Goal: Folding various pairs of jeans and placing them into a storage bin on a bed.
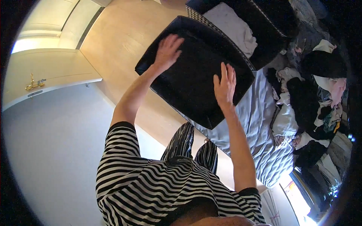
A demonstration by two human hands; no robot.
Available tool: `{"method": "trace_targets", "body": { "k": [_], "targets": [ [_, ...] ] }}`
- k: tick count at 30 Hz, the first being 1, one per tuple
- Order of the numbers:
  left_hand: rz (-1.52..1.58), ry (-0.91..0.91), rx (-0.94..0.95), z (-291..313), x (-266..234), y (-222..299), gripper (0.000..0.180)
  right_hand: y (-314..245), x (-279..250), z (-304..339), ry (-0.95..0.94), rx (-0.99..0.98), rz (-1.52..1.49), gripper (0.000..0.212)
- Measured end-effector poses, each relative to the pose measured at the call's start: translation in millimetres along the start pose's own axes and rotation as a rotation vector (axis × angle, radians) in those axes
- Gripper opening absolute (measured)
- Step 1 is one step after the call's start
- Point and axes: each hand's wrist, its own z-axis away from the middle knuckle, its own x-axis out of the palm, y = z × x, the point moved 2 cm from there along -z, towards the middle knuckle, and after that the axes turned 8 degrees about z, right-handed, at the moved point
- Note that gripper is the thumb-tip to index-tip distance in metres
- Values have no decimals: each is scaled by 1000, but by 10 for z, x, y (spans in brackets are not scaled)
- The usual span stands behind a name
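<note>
A large black fabric basket [192, 75] with a patterned rim is tipped up in front of me, its dark underside facing me. My left hand [167, 51] lies flat on its left part, fingers spread. My right hand [225, 84] presses flat on its right part, fingers together and pointing up. Both arms reach out from striped sleeves. The basket hangs partly over the edge of a bed covered by a grey-blue sheet [260, 128].
A second dark basket [264, 26] with a white cloth [233, 26] in it stands on the bed beyond. Several clothes [313, 94] lie heaped on the bed's right side. Pale wooden floor [120, 41] and a white cupboard door with a brass handle [34, 84] are at left.
</note>
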Motion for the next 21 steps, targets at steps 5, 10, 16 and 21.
{"method": "trace_targets", "body": {
  "k": [5,10,16,21],
  "targets": [
    [-363,-138,367,-80,286,-31,56,511,669,-170,-261,-23,328,62],
    [-329,-212,291,-28,486,-270,57,652,891,-180,-351,56,288,69],
    [-348,-354,209,58,290,-94,64,357,511,-128,-413,-32,331,87],
    [-412,-784,200,498,-104,-36,92,103,380,607,-832,-89,283,106]
  ]
}}
